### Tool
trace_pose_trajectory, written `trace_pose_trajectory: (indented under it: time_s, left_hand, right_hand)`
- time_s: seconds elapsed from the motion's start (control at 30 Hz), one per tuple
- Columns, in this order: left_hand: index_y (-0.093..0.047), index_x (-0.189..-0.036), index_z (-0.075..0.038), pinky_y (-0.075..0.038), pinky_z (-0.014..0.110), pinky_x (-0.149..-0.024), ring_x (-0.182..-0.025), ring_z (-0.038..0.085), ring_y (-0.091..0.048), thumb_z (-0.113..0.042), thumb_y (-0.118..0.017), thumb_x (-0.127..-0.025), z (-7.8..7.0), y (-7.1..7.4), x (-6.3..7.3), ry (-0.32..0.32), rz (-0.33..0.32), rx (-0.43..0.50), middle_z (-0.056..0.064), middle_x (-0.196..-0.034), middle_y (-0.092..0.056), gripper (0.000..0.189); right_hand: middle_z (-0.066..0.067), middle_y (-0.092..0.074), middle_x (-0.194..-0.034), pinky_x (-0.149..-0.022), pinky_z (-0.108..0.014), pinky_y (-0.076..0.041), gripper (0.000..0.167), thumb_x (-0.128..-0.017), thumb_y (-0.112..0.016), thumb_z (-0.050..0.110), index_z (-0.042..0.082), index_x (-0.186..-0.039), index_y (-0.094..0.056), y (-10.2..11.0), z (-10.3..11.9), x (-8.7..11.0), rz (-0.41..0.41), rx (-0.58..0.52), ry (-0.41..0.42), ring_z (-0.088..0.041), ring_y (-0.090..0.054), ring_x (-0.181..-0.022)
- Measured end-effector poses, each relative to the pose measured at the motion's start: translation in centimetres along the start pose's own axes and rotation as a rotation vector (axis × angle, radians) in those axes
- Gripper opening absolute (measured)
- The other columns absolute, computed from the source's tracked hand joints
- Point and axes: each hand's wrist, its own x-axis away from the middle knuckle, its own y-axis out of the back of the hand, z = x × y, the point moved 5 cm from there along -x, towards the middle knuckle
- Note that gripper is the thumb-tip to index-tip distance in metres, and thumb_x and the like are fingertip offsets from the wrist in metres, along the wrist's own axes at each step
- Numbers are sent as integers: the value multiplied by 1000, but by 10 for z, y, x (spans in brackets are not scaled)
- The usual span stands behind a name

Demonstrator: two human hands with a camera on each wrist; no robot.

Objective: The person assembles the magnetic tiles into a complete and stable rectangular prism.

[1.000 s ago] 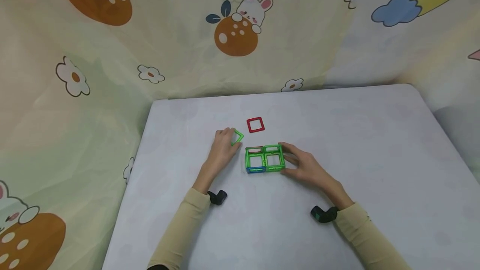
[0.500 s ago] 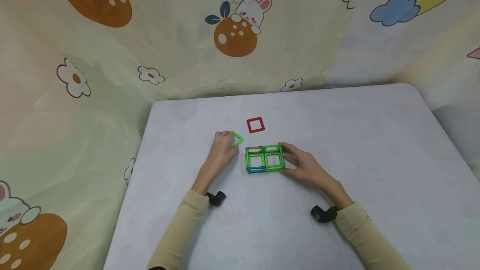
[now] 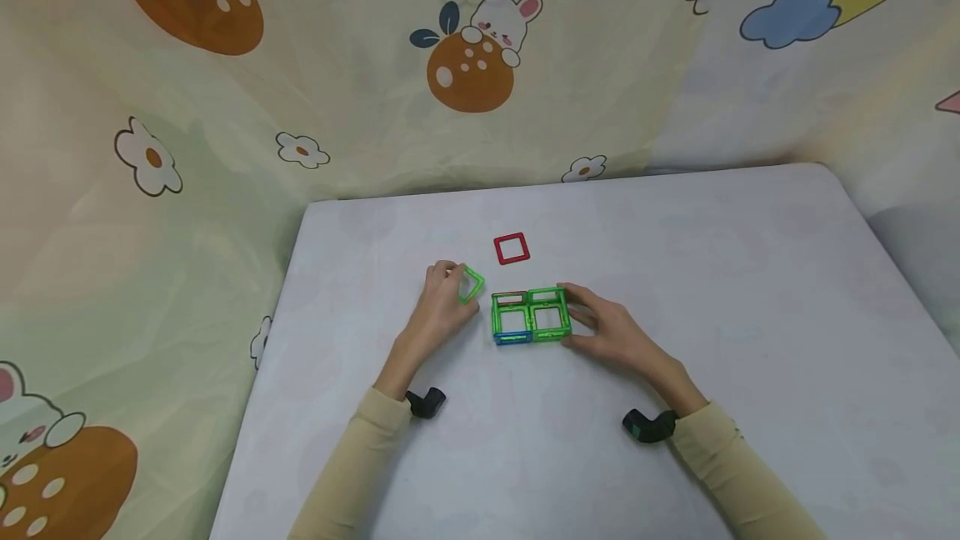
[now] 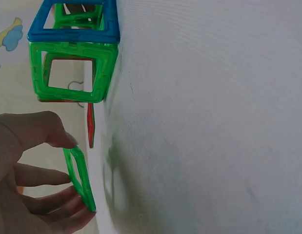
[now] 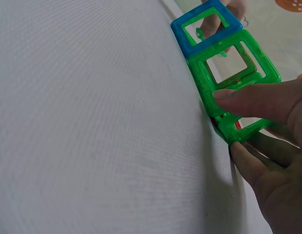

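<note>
My left hand point(image 3: 438, 304) pinches a green square magnetic tile point(image 4: 86, 194) between thumb and fingers. The tile is tilted on edge, just left of a boxy build of magnetic tiles point(image 3: 530, 320). That build is two squares wide, mostly green, with a blue tile point(image 3: 513, 338) at its front left and some red at its back. My right hand point(image 3: 618, 333) grips the build's right end. In the right wrist view the thumb point(image 5: 238, 97) presses the front face, while the other fingers are at the end and behind.
A loose red square tile point(image 3: 514, 260) lies flat behind the build. All of it rests on a white-covered table point(image 3: 712, 273). A printed curtain point(image 3: 360, 65) hangs along the table's back and left sides.
My left hand has drawn slightly back toward me, and the green tile in it has turned, showing more of its opening. The right hand and the build have stayed in place.
</note>
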Motion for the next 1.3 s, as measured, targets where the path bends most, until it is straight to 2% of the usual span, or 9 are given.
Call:
trace_pose_trajectory:
  time_s: [0.23, 0.47, 0.67, 0.9, 1.03, 1.17, 1.3]
  left_hand:
    - [-55, -142, 5, -53, 39, -96, -122, 30, -47, -10, -76, -87, -6, 9, 6, -44, -27, 11, 18, -138, -50, 61]
    - [-56, -142, 3, -55, 38, -96, -127, 30, -46, -11, -78, -87, -21, 17, 10, -190, -30, 41, 17, -140, -50, 60]
    - [-54, -144, 1, -53, 37, -98, -126, 27, -45, -10, -77, -88, -41, 18, 16, -327, 50, 77, 13, -140, -48, 61]
    - [-53, -144, 0, -53, 33, -97, -127, 25, -42, -12, -71, -90, -68, 13, 21, -492, 139, 49, 13, -143, -47, 57]
    - [-54, -142, 2, -51, 34, -102, -130, 26, -43, -10, -72, -90, -79, 9, 21, -569, 169, 31, 12, -141, -48, 56]
    - [-55, -143, 2, -48, 35, -105, -132, 28, -43, -10, -72, -90, -87, 4, 21, -619, 209, 2, 12, -140, -48, 56]
    - [-55, -143, -2, -47, 34, -105, -129, 25, -44, -11, -73, -90, -95, -2, 20, -642, 252, -35, 11, -140, -48, 56]
  right_hand:
    - [-25, -45, -156, -106, -47, -48, 85, -82, -82, -1, 2, -155, -38, 0, -1, 0, 0, 31, -11, -39, -59, -132]
    - [-24, -45, -156, -107, -48, -47, 85, -82, -82, 0, 1, -154, -38, 1, -1, 0, -3, 47, -7, -40, -57, -134]
    - [-24, -45, -156, -106, -47, -48, 84, -82, -82, 0, 2, -154, -39, 1, -1, -1, 0, 34, 0, -40, -57, -134]
    - [-26, -45, -156, -104, -45, -50, 84, -82, -82, -2, 1, -154, -39, 2, -1, 0, 2, 6, 34, -40, -60, -130]
    - [-27, -46, -155, -101, -45, -52, 84, -81, -83, -3, 1, -153, -40, 3, -1, 1, -5, -11, 60, -41, -62, -128]
    - [-28, -46, -154, -101, -46, -52, 84, -80, -84, -3, 0, -153, -40, 4, -1, 0, -10, -6, 77, -43, -61, -127]
    - [-28, -47, -153, -102, -47, -51, 83, -81, -84, -2, -1, -152, -41, 3, -2, 0, -13, 8, 83, -42, -61, -128]
